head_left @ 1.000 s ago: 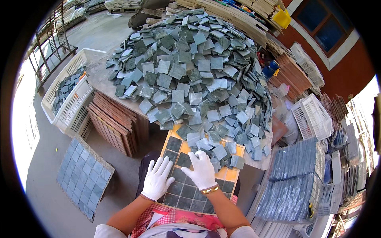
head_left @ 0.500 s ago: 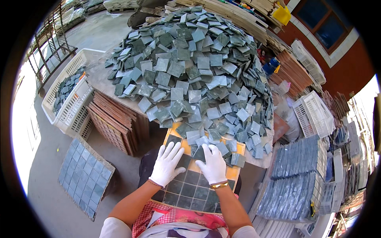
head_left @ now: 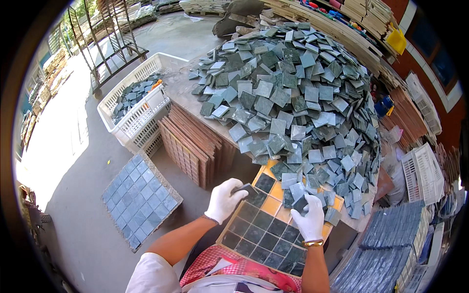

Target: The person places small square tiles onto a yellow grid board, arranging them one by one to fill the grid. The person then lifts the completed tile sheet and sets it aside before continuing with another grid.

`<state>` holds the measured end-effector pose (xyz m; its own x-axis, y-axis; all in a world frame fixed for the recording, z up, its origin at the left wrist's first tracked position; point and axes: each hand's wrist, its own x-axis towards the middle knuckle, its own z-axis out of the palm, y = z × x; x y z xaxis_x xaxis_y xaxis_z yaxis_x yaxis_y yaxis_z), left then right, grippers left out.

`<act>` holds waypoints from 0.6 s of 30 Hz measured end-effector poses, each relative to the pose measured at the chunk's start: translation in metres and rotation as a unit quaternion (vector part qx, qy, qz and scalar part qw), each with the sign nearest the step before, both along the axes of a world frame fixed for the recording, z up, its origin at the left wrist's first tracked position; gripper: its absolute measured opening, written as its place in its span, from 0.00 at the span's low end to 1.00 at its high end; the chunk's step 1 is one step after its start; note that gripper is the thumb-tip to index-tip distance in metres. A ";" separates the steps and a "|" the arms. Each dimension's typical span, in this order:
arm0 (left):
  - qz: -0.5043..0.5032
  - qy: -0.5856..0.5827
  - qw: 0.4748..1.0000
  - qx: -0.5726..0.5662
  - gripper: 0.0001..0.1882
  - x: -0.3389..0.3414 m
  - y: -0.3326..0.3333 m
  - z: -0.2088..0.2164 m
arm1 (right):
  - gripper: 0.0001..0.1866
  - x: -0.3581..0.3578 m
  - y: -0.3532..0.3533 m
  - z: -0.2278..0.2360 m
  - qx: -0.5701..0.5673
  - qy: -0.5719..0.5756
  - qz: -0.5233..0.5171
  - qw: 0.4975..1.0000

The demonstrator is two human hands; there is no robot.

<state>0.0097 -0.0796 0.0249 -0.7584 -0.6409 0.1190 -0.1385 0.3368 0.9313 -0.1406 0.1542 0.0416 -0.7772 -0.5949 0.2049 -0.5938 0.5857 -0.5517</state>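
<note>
The left hand has its fingers pinched on a dark tile above the yellow tray, its near end masked by the glove. The right hand grips a second tile, fingertips hard to make out. Tiles spilling off the heap hide the tray's far side.

Gridded yellow tray: slanted, at view's five o'clock, lower rows dark-tiled
Dark tile: held, tray's ten o'clock
Second tile: held tilted, tray's one o'clock
</note>
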 end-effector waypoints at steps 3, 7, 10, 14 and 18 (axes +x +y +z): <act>0.170 0.017 0.983 0.069 0.06 0.012 -0.119 0.025 | 0.31 0.001 0.008 0.010 -0.015 -0.021 0.001 1.000; 0.276 -0.045 0.960 -0.017 0.24 0.044 -0.292 0.086 | 0.31 0.011 -0.002 0.028 0.026 -0.038 0.029 0.999; 0.262 0.032 0.960 -0.097 0.32 0.041 -0.294 0.070 | 0.30 0.025 -0.026 0.031 0.064 -0.022 0.137 0.988; 0.078 0.029 0.994 -0.077 0.25 -0.011 -0.149 0.049 | 0.30 0.029 -0.046 0.015 0.176 -0.033 0.115 0.977; -0.151 -0.014 0.963 -0.224 0.26 -0.008 -0.027 0.027 | 0.29 0.023 -0.033 0.002 0.048 -0.080 0.137 0.986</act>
